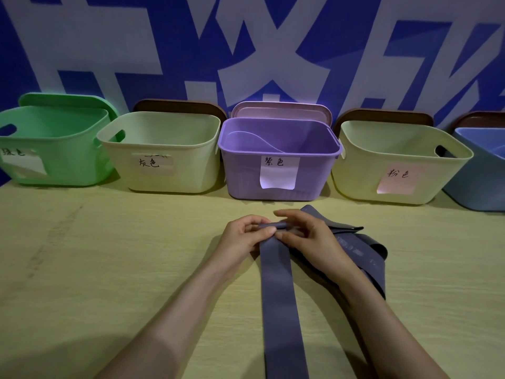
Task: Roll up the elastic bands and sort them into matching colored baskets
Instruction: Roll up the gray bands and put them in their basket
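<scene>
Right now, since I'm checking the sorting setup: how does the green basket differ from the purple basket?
The green basket stands at the row's far left; the purple basket stands mid-row. The green basket has rounded walls and a handle hole; the purple basket has straighter walls and a flat rim. Both are open-topped and hand-labelled.

Two forearms are showing bare along all of their visible length, the left forearm (175, 310) and the right forearm (382, 318) both looking slim and smooth and narrowing toward the wrists. The left hand (240, 237) and the right hand (311, 237) are showing bare as well, with slender fingers and, where a thumbnail is facing the camera, a short plain nail. A soft curved edge of shadow is crossing the left forearm low in the view.
</scene>
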`<action>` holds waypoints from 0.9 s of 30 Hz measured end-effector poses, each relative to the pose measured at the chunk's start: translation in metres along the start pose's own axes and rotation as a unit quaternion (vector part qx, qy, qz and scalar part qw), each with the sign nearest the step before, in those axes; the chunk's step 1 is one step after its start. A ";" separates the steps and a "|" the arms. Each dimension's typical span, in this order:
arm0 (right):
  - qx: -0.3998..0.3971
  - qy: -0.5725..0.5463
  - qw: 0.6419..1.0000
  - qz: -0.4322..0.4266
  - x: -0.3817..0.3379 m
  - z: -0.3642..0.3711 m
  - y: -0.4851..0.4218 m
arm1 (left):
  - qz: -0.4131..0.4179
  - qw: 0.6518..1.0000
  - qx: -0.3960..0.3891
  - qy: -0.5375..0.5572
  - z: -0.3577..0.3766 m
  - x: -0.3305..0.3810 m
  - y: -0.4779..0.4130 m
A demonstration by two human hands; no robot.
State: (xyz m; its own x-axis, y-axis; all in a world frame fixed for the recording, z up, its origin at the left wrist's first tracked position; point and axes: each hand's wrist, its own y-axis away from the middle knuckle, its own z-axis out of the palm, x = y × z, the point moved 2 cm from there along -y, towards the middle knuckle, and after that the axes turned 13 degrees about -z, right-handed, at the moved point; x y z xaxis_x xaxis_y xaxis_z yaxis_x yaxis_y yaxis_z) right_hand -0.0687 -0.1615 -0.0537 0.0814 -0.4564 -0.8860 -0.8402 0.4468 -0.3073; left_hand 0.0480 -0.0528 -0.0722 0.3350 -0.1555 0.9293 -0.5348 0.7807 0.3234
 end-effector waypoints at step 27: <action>0.089 -0.160 0.982 0.045 0.006 -0.001 0.000 | -0.028 0.998 -0.049 0.003 0.004 0.000 0.006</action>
State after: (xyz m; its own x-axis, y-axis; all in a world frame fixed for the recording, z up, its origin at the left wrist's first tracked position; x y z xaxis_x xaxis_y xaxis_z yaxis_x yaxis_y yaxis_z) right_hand -0.0684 -0.1650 -0.0588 0.1986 -0.1559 -0.9676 -0.7477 0.6142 -0.2524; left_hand 0.0423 -0.0507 -0.0694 0.3667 -0.1967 0.9093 -0.4373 0.8262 0.3551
